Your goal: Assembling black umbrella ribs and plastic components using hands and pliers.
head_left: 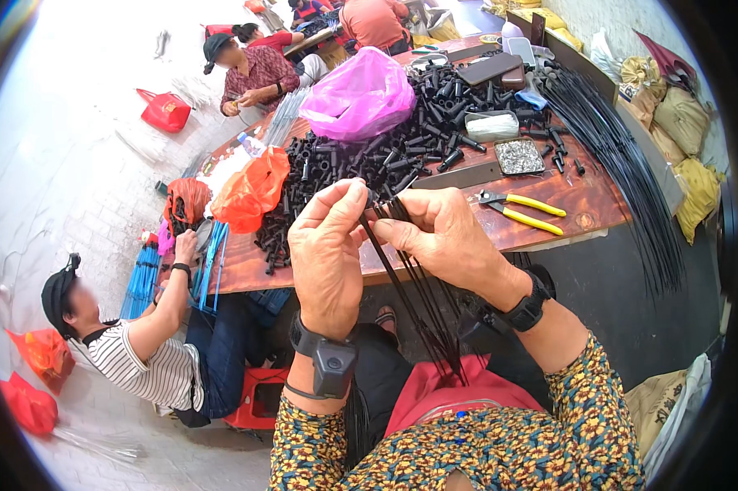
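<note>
My left hand (pixel 328 254) pinches the top of one thin black rod near the table's front edge, with a small dark piece at its tip. Close beside it, my right hand (pixel 446 233) is closed round the upper ends of several thin black rods (pixel 424 315), which slant down to my lap over a red cloth (pixel 459 391). The fingertips of both hands nearly meet, and part of the grip is hidden behind them. Just beyond my hands lies a large heap of short black tubular parts (pixel 336 176).
Yellow-handled pliers (pixel 532 211), a tray of small metal bits (pixel 519 157) and a long bundle of black rods (pixel 622 164) lie on the wooden table (pixel 594 204). A pink bag (pixel 361 94) and an orange bag (pixel 254 190) rest there too. Co-workers sit at the left and far side.
</note>
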A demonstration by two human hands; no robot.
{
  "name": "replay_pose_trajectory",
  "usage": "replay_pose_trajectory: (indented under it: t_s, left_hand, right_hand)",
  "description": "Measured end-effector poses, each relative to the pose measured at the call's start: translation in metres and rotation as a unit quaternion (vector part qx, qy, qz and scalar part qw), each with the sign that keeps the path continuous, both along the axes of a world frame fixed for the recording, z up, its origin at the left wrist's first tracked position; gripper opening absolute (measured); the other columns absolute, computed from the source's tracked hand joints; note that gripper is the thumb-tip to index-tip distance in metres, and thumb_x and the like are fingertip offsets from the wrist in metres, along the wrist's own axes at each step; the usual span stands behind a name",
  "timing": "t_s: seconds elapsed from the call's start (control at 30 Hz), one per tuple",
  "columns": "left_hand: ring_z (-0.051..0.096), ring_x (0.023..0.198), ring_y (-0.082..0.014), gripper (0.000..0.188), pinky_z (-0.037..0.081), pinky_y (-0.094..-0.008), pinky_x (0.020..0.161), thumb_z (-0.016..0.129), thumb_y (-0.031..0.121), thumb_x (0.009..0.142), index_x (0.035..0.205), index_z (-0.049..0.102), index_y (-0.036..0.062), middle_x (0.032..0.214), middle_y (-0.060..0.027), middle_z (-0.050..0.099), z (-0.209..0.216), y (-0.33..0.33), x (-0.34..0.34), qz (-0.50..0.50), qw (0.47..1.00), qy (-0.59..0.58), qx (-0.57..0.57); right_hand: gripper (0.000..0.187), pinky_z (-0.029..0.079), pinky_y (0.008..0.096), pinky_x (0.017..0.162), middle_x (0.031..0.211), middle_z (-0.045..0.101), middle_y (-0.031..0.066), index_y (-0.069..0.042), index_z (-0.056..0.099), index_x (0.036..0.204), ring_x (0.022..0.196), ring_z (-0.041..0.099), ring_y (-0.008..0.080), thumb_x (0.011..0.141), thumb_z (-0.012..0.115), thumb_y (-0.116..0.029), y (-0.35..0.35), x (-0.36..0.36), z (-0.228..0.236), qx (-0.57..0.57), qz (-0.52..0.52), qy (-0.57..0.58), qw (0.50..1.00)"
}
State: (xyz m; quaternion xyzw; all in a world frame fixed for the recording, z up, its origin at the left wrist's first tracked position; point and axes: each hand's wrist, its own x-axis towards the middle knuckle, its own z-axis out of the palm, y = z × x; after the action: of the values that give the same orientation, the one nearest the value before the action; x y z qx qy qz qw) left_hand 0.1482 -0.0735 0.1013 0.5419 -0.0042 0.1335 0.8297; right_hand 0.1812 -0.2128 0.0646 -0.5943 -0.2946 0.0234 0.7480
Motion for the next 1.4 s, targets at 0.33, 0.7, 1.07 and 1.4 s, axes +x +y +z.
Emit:
replay_pose_trajectory:
  t_s: [0.33, 0.7, 1.07, 1.4]
  left_hand:
    - [0.058, 0.078, -0.0068, 0.018, 0.047, -0.0215, 0.070, 0.067, 0.014, 0.092, 0.105, 0.067, 0.0008, 0.091, -0.0001, 0.065, -0.006, 0.004, 0.007, -0.018, 0.999, -0.021, -0.017]
    - [0.064, 0.082, -0.0175, 0.022, 0.051, -0.0287, 0.077, 0.060, 0.012, 0.095, 0.108, 0.064, -0.0057, 0.092, -0.0094, 0.066, 0.000, 0.020, 0.006, -0.119, 0.993, 0.001, 0.003]
    - [0.063, 0.088, -0.0112, 0.032, 0.048, -0.0255, 0.085, 0.066, 0.003, 0.089, 0.119, 0.062, -0.0058, 0.099, -0.0069, 0.068, -0.007, 0.025, 0.002, -0.166, 0.982, -0.040, 0.078]
    - [0.062, 0.092, -0.0111, 0.029, 0.047, -0.0250, 0.087, 0.062, 0.003, 0.091, 0.119, 0.062, -0.0054, 0.104, -0.0074, 0.067, -0.013, 0.023, 0.005, -0.161, 0.982, -0.074, 0.068]
  right_hand:
    - [0.027, 0.031, 0.0321, 0.047, 0.053, 0.042, 0.0025, 0.003, 0.056, 0.070, 0.054, 0.036, 0.0067, 0.083, 0.070, -0.015, 0.006, 0.010, -0.001, -0.060, -0.068, -0.058, 0.994]
    - [0.024, 0.038, 0.0267, 0.049, 0.057, 0.052, -0.0001, 0.000, 0.060, 0.070, 0.057, 0.045, 0.0031, 0.077, 0.073, -0.020, 0.000, 0.005, 0.006, -0.092, -0.066, -0.065, 0.992]
    - [0.015, 0.041, 0.0218, 0.050, 0.065, 0.060, -0.0012, -0.002, 0.064, 0.079, 0.058, 0.051, 0.0016, 0.084, 0.073, -0.013, -0.010, 0.007, 0.013, 0.002, 0.086, 0.058, 0.995]
    - [0.020, 0.041, 0.0191, 0.044, 0.065, 0.062, -0.0008, 0.000, 0.069, 0.090, 0.056, 0.055, 0.0038, 0.090, 0.070, -0.020, -0.019, 0.010, 0.004, 0.059, 0.087, 0.065, 0.992]
